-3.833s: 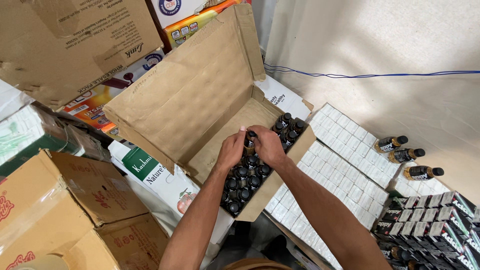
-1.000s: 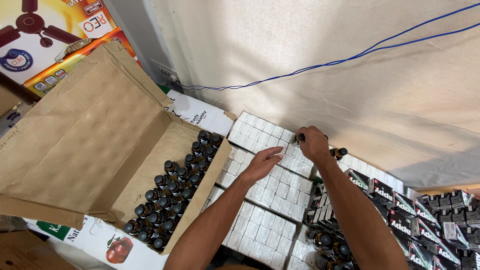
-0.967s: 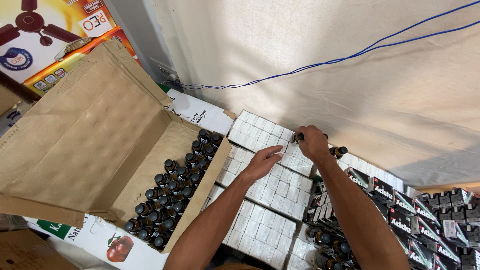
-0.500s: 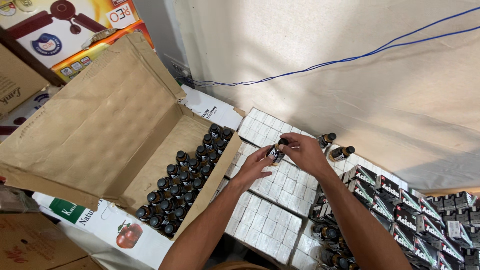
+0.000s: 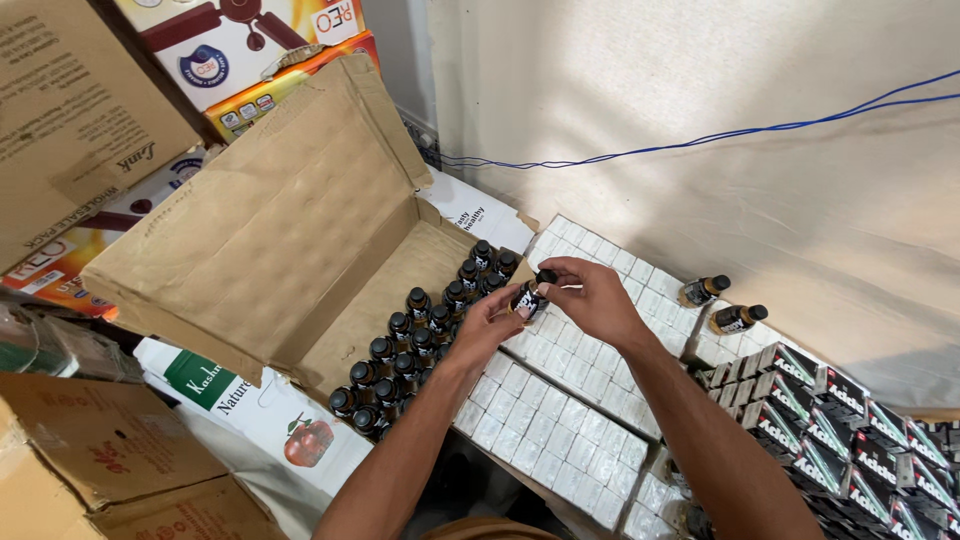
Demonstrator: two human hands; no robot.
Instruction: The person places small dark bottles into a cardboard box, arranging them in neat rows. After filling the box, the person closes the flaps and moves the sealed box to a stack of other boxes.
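Left hand (image 5: 488,322): fingers closed around the lower body of a small dark bottle (image 5: 530,297), steadying it from below.
Right hand (image 5: 590,297): fingertips pinch the bottle's black cap end from above, so both hands share the one bottle between them.
Bottle position: held in the air, tilted, just over the right edge of the open cardboard box (image 5: 300,250) and above the near rows of white cartons (image 5: 570,400); it touches neither.
Why held so: a two-handed hold on cap and body looks suited to turning or checking the bottle, though I cannot tell whether the cap is being twisted.
Box contents: more dark bottles (image 5: 415,335) with black caps stand upright, packed in close rows along the box's right side; the left part of the box floor is bare cardboard.
Box flap: the big lid flap stands folded back to the left, which leaves the bottles open to reach from above.
White cartons: small packs laid flat in a tight grid, forming a level surface beside the box.
Loose bottles (image 5: 722,305): two lie on their sides on the far corner of the white cartons, well apart from the hands.
Dark cartons (image 5: 850,430): printed packs stand in slanted rows at the lower right.
Backdrop: pale cloth with a blue cable (image 5: 760,128) running across it.
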